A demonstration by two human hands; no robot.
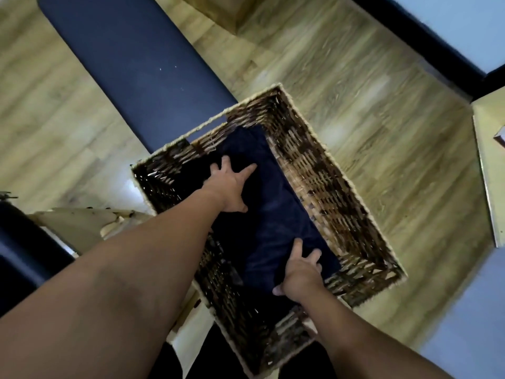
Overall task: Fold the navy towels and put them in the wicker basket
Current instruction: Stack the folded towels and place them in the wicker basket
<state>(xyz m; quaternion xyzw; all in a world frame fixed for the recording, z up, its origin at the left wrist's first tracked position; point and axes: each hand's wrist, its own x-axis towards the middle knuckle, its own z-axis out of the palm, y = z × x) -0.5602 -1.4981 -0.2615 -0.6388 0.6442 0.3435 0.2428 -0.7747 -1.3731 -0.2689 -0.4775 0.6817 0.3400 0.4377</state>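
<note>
A: Any writing or labels?

B: None readable. The frame is a bit blurred.

A: Towel position?

B: Folded navy towel lies flat in the wicker basket, on its bottom. Long axis runs along the basket's length, from the far-left end wall toward the near-right end. It sits against the basket's right long wall; more dark cloth fills the left side, folds not distinguishable.

A: Hands?

B: Left hand rests palm-down on the towel's far half, fingers straight and spread apart. Right hand is at the towel's near end, fingers laid on top, thumb at the near edge; whether it pinches the cloth I cannot tell.

A: Room around?

B: Basket walls rise well above the towel on all sides. The basket stands on wood floor, with a dark padded bench touching its far-left end. Open floor lies along the right wall.
</note>
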